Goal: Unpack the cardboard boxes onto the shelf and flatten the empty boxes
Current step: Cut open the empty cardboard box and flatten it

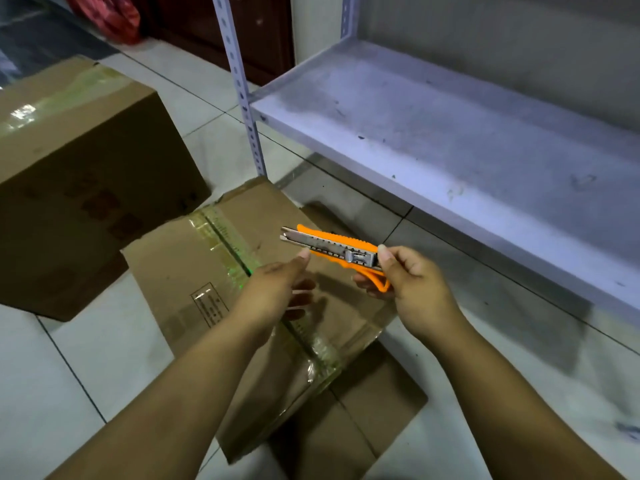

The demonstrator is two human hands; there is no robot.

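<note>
— Boxes first: where are they?

— Two cardboard boxes sit on the pale tiled floor (104, 358). The nearer box (263, 306) lies right below my hands, its top flaps closed and a strip of clear tape (228, 240) running along the seam. The bigger box (79, 188) stands to the left, touching the nearer one's far corner, also taped across its top. A flat piece of cardboard (367, 410) lies under the nearer box, sticking out toward me and to the right.

— And the shelf?

— The grey metal shelf (450, 140) is on my right, its board dusty and smudged, its perforated upright post (242, 88) rising just past the nearer box.

— What is in your hands?

— An orange box cutter (332, 251), held above the nearer box. My right hand (412, 282) grips its rear end, thumb on top beside the metal slider, fingers curled under the orange handle. The metal front end points left and away from me.

— Your left hand?

— My left hand (277, 289) reaches in from the left. Its thumb tip touches the lower edge of the cutter near the middle; the other fingers hang loosely curled beneath, gripping nothing.

— Anything else in view?

— Something red (107, 12) lies at the far top left, too blurred to identify.
</note>
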